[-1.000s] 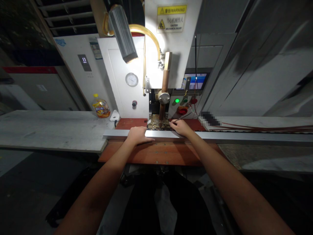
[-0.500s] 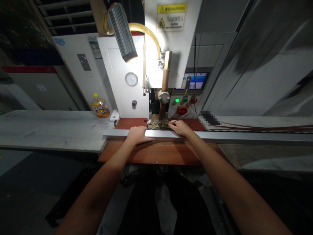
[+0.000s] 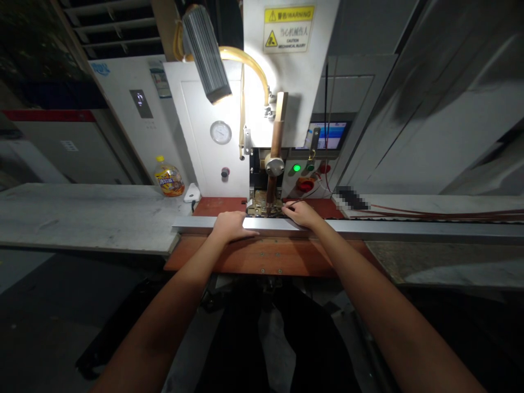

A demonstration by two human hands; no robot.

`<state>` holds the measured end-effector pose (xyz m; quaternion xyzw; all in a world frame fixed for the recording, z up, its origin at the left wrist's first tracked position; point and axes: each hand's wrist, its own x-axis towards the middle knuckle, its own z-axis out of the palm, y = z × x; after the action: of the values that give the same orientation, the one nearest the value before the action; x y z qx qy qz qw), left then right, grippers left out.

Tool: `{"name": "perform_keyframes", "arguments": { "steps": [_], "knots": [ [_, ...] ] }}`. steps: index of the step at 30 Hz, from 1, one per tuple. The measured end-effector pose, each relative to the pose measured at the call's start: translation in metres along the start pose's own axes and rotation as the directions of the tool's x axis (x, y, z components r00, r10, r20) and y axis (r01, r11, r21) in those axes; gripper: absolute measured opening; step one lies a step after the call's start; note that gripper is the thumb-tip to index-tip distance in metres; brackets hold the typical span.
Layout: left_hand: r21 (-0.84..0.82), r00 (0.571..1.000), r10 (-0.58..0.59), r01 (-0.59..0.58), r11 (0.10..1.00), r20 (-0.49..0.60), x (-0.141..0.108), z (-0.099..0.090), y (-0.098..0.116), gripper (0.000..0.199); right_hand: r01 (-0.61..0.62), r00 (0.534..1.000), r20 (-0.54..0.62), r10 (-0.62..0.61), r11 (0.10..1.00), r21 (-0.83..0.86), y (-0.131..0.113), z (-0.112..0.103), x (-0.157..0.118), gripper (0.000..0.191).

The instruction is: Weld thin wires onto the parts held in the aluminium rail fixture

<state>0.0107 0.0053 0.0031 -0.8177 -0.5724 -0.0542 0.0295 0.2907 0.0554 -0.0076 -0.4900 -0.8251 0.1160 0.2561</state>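
Observation:
A long silver metal bar [image 3: 393, 228] lies across the front of a machine, above a reddish-brown board [image 3: 241, 261]. My left hand [image 3: 231, 225] rests over the bar with its fingers over the far edge and its thumb along the near side. At the right of the brass-coloured fixture [image 3: 261, 204], my right hand [image 3: 301, 213] is closed in a pinch around the end of a thin dark wire. A copper electrode rod [image 3: 277, 136] points down at the fixture, between my hands.
Behind stands the white machine body [image 3: 204, 103] with a gauge, a lit green button [image 3: 297, 168] and a screen [image 3: 327, 135]. At the left are a yellow-capped bottle [image 3: 170, 179] and a white plug-like device [image 3: 192, 193]. Brown cables [image 3: 429, 214] run along the right.
The copper rod sits slightly lower than before. Both hands and the silver bar have hardly moved.

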Motion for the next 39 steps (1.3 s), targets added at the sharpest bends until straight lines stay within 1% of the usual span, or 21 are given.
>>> {"name": "perform_keyframes", "arguments": {
  "steps": [16, 31, 39],
  "knots": [
    [-0.007, 1.000, 0.004, -0.004, 1.000, 0.011, -0.0007, -0.0018, 0.0007, 0.077, -0.028, 0.999, -0.031, 0.028, 1.000, -0.004, -0.0002, 0.0005, -0.0023, 0.027],
    [-0.008, 1.000, 0.009, -0.010, 1.000, -0.019, -0.0026, 0.0005, 0.0004, 0.078, -0.044, 0.998, -0.041, 0.041, 0.997, -0.061, -0.0059, -0.0022, -0.0050, 0.026],
    [-0.004, 1.000, 0.007, -0.007, 1.000, -0.013, -0.0044, 0.0017, 0.0005, 0.075, -0.014, 0.998, -0.065, 0.009, 0.997, -0.072, -0.0076, -0.0026, -0.0071, 0.028]
  ]
}}
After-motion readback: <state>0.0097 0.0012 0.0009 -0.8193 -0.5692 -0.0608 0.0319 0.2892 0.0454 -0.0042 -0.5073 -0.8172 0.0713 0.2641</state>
